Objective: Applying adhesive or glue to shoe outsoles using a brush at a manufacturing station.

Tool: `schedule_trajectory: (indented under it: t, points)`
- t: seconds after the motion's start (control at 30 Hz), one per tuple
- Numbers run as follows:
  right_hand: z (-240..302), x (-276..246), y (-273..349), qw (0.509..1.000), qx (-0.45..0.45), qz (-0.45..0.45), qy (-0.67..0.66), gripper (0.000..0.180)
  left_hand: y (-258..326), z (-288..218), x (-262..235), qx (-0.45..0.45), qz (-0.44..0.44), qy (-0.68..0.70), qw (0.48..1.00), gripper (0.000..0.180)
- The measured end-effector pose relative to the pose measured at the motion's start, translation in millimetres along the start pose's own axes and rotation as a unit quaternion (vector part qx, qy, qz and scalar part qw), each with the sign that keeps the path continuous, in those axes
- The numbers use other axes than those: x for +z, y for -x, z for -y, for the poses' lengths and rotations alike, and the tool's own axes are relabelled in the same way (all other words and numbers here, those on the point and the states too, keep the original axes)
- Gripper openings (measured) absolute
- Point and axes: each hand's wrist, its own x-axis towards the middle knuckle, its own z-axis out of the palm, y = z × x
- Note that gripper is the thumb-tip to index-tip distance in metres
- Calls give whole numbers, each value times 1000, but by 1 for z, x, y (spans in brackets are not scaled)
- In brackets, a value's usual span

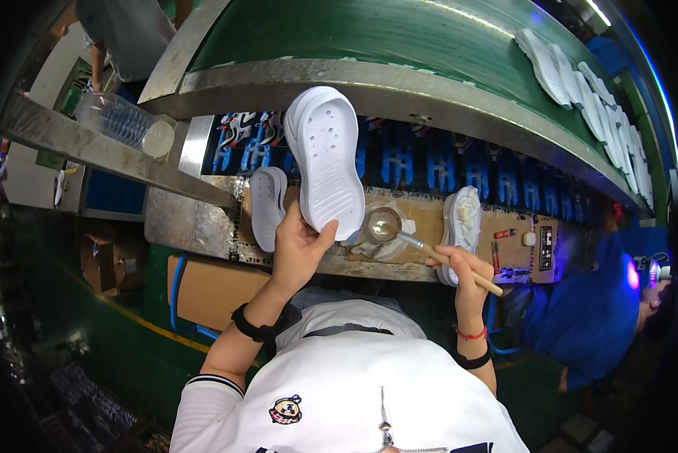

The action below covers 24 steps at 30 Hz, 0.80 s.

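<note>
My left hand (299,245) grips a white shoe sole (327,158) by its lower end. The sole is raised, its ribbed inner face with small round holes toward me. In my right hand (465,275) is a brush (437,253) with a wooden handle. Its bristle end points left, at a small round bowl (382,224) on the bench; whether it touches the bowl's contents I cannot tell. Another white sole (265,208) lies left of the held one. Beyond my right hand, one more white sole (463,219) bears crumpled pale material.
Cardboard (422,219) covers part of the metal bench. Behind it, blue racks (437,162) stand under a green conveyor (354,34) carrying several white soles (603,98). Red markers (497,257) lie at right. A plastic bottle (120,121) stands at upper left. A person in blue (580,309) is at right.
</note>
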Motion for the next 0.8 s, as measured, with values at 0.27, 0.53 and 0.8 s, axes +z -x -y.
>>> schedule_trajectory:
  t: [0.27, 0.53, 0.8]
  points:
    - [28, 20, -9, 988, -116, 92, 35, 19, -2, -7, 12, 24, 4, -43, 999, 41]
    - [39, 15, -17, 975, -173, 117, 78, 18, 0, -7, 15, 28, -9, -52, 998, 38]
    - [38, 3, -16, 978, -173, 91, 79, 17, 4, -7, 17, 22, -2, -50, 999, 37]
